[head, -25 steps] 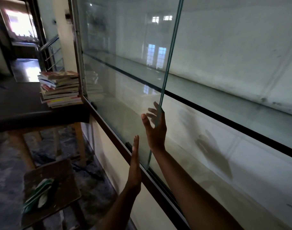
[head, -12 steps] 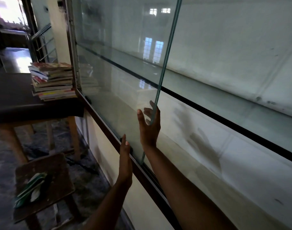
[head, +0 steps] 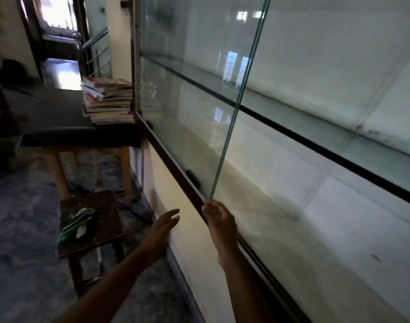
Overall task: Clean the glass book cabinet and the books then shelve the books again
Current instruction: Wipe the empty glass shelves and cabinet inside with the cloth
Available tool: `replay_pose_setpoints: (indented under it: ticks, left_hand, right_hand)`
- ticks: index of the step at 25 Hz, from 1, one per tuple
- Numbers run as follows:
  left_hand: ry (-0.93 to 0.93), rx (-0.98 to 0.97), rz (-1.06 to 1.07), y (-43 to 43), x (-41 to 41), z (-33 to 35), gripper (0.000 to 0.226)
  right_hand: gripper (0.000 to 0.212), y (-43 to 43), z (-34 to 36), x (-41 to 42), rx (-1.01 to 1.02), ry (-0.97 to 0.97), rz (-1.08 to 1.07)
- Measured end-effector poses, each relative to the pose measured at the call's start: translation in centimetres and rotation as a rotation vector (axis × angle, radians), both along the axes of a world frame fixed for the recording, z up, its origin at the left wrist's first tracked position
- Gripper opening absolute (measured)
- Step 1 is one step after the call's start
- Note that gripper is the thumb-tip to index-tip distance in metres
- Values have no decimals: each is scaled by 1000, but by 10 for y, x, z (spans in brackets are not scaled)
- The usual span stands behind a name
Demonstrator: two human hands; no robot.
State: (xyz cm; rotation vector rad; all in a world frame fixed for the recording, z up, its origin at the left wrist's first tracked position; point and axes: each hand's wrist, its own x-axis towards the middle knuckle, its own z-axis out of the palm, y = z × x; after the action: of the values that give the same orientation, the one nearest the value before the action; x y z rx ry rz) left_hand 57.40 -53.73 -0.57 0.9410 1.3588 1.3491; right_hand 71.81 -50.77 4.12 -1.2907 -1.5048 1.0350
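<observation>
Both hands had dropped from mid-pane, where they were a second earlier, down to the bottom of the cabinet. The right hand (head: 219, 220) now sat at the lower corner of the sliding glass door (head: 187, 108), its fingers curled at the foot of the pane's green edge, touching the dark wooden bottom rail (head: 171, 166). How firmly it gripped I could not tell, for the fingertips were blurred. The left hand (head: 163, 226) had come off the glass altogether and hung open, fingers straight and together, in front of the cream wall (head: 176, 206) under the cabinet, holding nothing.

The glass book cabinet (head: 316, 136) filled the right side of the room, its inside bare, with a glass shelf (head: 292, 134) running across it behind a dark front strip. The sliding door covered the far left part, and its edge rose steeply from the right hand toward the top. Two small dark catches showed low on the pane, near the rail.

The books (head: 108, 101) lay in an untidy stack on the far end of a dark-topped counter (head: 82, 136), just beside the cabinet's left frame. Nearer, to the left of the hands, stood a worn wooden stool (head: 106, 220) with a green and white cloth (head: 77, 226) lying crumpled on its seat.
</observation>
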Motion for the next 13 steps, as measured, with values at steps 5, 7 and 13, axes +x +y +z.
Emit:
replay_pose_setpoints:
  ticks: [5, 7, 13]
  left_hand:
    - [4, -230, 179, -49, -102, -66, 27]
    - [-12, -291, 287, -69, -154, -86, 29]
    - [-84, -530, 486, -98, -310, -167, 33]
  right_hand:
    - [10, -31, -55, -85, -384, -118, 305]
    - [15, -27, -76, -138, -466, -114, 382]
    - [13, 17, -178, -299, -750, -163, 354]
